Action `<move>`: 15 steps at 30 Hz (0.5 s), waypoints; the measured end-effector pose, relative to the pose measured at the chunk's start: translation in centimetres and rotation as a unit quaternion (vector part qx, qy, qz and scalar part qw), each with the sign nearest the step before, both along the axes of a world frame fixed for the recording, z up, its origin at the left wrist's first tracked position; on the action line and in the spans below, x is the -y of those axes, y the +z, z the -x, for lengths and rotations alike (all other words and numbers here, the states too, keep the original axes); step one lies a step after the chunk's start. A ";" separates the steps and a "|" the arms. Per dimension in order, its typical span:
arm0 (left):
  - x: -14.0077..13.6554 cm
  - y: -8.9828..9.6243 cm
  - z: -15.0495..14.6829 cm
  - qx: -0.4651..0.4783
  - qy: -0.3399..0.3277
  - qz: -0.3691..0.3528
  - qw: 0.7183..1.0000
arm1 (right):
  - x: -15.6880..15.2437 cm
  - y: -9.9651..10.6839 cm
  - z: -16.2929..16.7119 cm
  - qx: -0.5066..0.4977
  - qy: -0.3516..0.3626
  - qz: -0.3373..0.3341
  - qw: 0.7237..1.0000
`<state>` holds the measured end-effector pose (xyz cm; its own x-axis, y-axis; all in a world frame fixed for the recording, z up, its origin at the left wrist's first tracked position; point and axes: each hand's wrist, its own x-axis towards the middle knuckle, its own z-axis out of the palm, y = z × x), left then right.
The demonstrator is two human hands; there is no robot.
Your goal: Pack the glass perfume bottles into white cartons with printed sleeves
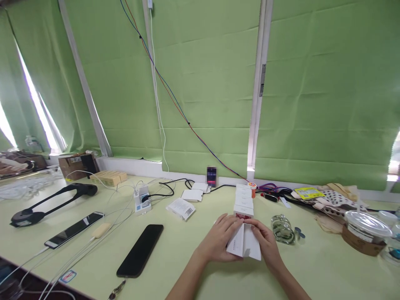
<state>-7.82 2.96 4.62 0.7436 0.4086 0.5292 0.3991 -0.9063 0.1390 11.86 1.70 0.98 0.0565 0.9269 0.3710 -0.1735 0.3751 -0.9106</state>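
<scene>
Between my two hands is a small white cardboard box [250, 242] with an opened flap turned toward me. My left hand [220, 238] grips its left side, fingers bent over the top. On the right side, my right hand [265, 241] has its fingers closed along the upper edge. The inside of the box cannot be made out. Just beyond my hands, a row of white boxes [243, 201] stretches toward the window; the nearest shows a dark red patch. A small orange-and-white container [251, 189] stands by the row's far end.
A black phone [140, 251] lies at left, near another phone [74, 230] and white cables. Behind are a power strip [143, 199] and a white packet [181, 209]. To the right sit a glass dish [282, 229], a lidded bowl [366, 231] and patterned cloth [334, 201].
</scene>
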 end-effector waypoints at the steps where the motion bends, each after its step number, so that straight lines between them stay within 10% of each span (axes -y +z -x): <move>1: 0.0 -0.1 0.0 0.002 -0.005 0.024 1.000 | 0.0 0.0 0.1 -0.008 -0.003 -0.001 1.000; 15: -0.6 -1.7 -0.4 0.040 0.043 0.070 0.996 | 0.8 0.5 0.4 -0.031 0.028 -0.033 0.999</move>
